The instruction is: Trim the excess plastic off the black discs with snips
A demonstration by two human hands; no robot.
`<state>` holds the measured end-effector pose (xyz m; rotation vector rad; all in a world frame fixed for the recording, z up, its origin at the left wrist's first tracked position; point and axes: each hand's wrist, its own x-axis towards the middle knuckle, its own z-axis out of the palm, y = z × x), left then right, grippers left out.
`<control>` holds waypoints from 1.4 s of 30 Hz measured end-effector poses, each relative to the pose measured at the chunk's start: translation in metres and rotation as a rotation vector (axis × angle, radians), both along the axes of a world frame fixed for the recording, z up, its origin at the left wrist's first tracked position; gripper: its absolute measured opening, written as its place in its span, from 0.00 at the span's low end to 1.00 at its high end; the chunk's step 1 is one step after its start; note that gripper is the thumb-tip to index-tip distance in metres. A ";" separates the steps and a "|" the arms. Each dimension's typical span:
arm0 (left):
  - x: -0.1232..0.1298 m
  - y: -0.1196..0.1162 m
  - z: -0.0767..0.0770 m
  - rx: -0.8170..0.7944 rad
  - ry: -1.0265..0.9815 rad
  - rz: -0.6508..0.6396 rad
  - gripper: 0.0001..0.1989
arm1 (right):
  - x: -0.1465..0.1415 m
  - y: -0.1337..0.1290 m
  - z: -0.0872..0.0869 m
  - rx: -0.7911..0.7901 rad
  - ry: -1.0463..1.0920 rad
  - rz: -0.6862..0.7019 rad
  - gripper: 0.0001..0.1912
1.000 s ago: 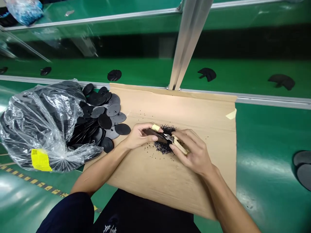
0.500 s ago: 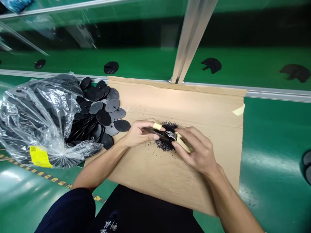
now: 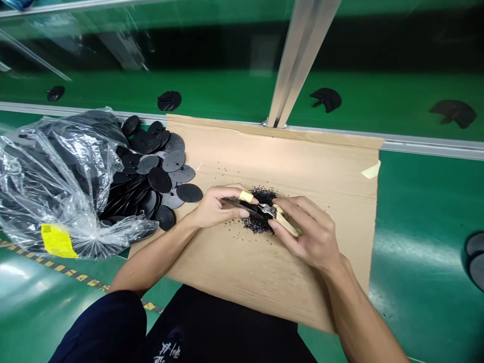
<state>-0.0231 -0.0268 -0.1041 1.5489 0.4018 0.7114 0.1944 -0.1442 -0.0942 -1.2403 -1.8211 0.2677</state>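
My left hand (image 3: 219, 205) pinches a thin black disc (image 3: 247, 206) between thumb and fingers, holding it tilted above the cardboard. Yellow tape is wrapped round one of its fingers. In my right hand (image 3: 312, 229) are side cutters (image 3: 285, 222) with cream handles, the fingers closed round the grips. Their metal jaws are at the disc's right edge; I cannot tell whether they touch it. Beneath both hands a heap of small black bits (image 3: 259, 224) lies on the cardboard sheet (image 3: 242, 267).
Left of the cardboard, black discs (image 3: 159, 180) spill from a clear plastic bag (image 3: 75, 186) with a yellow label (image 3: 58, 241). A metal post (image 3: 298, 65) rises behind the cardboard. Beyond the rail, several black pieces (image 3: 169, 101) lie on green. Round dark objects (image 3: 476, 262) sit at the far right.
The view has shifted slightly. Both hands keep their grip on the disc and the side cutters, with almost no movement between them.
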 end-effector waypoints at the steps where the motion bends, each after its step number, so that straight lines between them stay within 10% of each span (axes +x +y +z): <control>1: 0.000 0.000 0.000 -0.001 -0.002 -0.004 0.13 | 0.000 0.000 0.000 0.000 0.001 0.003 0.15; 36: 0.001 -0.003 0.001 -0.043 0.014 0.032 0.12 | -0.001 -0.002 0.003 -0.020 -0.109 -0.043 0.10; 42: -0.005 0.003 0.012 0.159 0.062 -0.031 0.13 | 0.005 -0.001 0.003 0.038 -0.264 -0.088 0.09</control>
